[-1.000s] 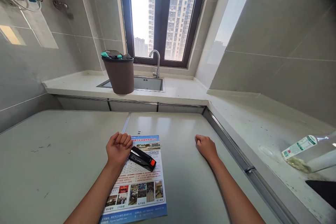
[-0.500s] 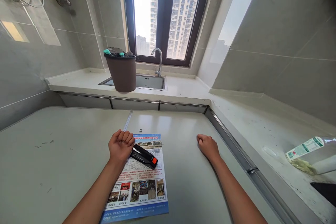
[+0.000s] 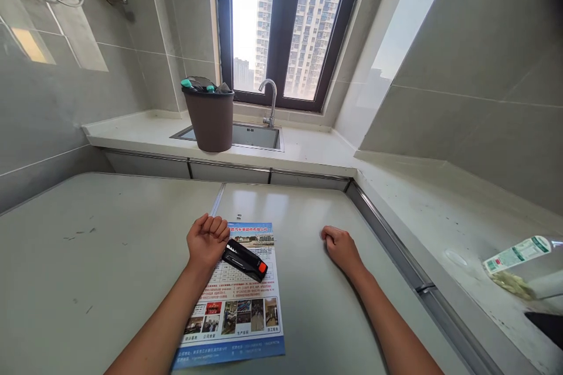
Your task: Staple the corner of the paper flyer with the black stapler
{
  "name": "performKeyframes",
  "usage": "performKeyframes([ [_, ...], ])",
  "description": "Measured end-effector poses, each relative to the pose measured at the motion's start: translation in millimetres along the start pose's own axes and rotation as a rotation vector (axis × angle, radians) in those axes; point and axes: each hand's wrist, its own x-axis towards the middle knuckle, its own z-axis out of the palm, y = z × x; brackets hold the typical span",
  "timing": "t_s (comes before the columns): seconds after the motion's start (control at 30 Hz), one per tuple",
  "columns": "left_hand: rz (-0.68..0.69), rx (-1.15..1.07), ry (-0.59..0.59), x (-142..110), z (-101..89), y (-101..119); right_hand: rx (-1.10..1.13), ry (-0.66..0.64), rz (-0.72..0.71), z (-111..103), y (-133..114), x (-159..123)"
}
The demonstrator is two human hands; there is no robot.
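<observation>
A printed flyer with a blue bottom band and small photos lies on the grey-white table. On it rests a black stapler with an orange-red end, set at a slant. My left hand lies palm up over the flyer's upper left edge, its fingers curled in and holding nothing that I can see. The heel of that hand is right beside the stapler; whether they touch, I cannot tell. To the right of the flyer, my right hand rests on the table as a loose fist, back up, with no object showing in it.
Two staple-like bits lie above the flyer, and dark scraps at left. Behind the table, a counter holds a sink with a faucet and a brown trash bin. A labelled bottle lies on the right counter.
My right hand has shifted slightly left, towards the flyer. The view has turned a little, moving the whole scene slightly right. The stapler and flyer stay in place.
</observation>
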Motion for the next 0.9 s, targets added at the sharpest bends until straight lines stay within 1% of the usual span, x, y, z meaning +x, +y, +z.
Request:
performKeyframes([
  [0.1, -0.005, -0.008, 0.001, 0, 0.0, 0, 0.185, -0.024, -0.212, 6, -32, -5],
  [0.2, -0.014, -0.015, 0.0, 0, 0.1, 0, 0.338, -0.066, -0.357, 14, -78, -15],
  [0.27, -0.022, -0.017, 0.004, 1, 0.2, 0, 0.395, -0.107, -0.411, 21, -113, -23],
  [0.37, -0.025, -0.01, 0.004, 1, 0.2, 0, 0.413, -0.115, -0.42, 34, -160, -29],
  [0.43, -0.023, -0.001, -0.001, 1, 0.3, 0, 0.387, -0.12, -0.42, 44, -182, -29],
  [0.5, -0.019, 0.01, 0.0, 1, 0.6, -1, 0.35, -0.138, -0.435, 51, -194, -26],
  [0.57, -0.014, 0.014, 0.004, 0, 1.0, -1, 0.32, -0.165, -0.457, 55, -198, -22],
  [0.67, -0.019, 0.009, 0.004, 0, 1.7, -1, 0.293, -0.194, -0.477, 53, -190, -21],
  [0.77, -0.029, 0.017, 0.005, 0, 1.8, -1, 0.276, -0.198, -0.474, 44, -169, -23],
  [0.9, -0.043, 0.061, 0.003, 0, 1.3, -3, 0.258, -0.217, -0.456, 26, -127, -28],
])
